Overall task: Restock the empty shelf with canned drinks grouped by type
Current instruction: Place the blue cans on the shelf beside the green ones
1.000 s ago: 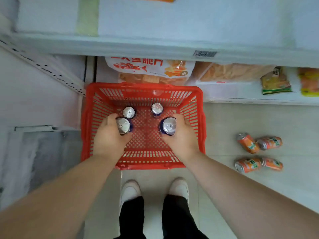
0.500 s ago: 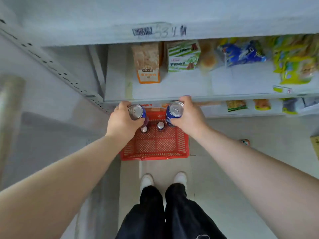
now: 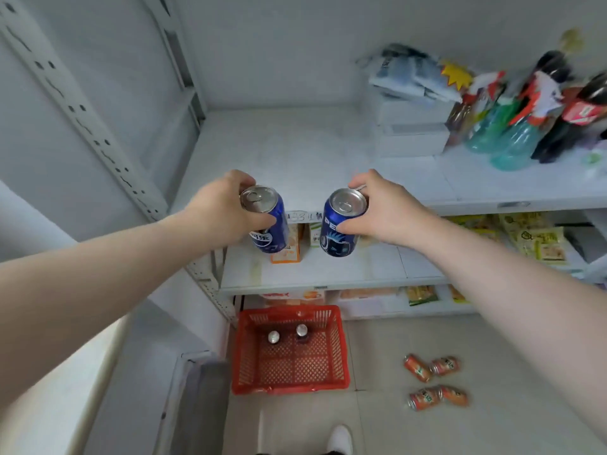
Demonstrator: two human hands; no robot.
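My left hand [image 3: 223, 211] grips a blue cola can [image 3: 269, 224] by its upper rim. My right hand [image 3: 384, 208] grips a second blue cola can [image 3: 340, 228] the same way. Both cans hang upright in the air just in front of the edge of the bare white shelf [image 3: 295, 152]. Far below on the floor stands the red basket [image 3: 289, 385] with two more blue cans [image 3: 287, 336] upright in it. Several orange cans [image 3: 433, 382] lie on their sides on the floor tiles to the right of the basket.
Drink bottles [image 3: 525, 119] and white boxes [image 3: 410, 126] fill the right part of the same shelf. Lower shelves hold snack packets [image 3: 532, 238] and cartons. A perforated grey upright [image 3: 82, 116] runs along the left. My white shoe [image 3: 340, 438] shows at the bottom.
Both hands have lifted the two blue cans out of the basket and raised them up to the level of the bare shelf. My view has tilted upward.
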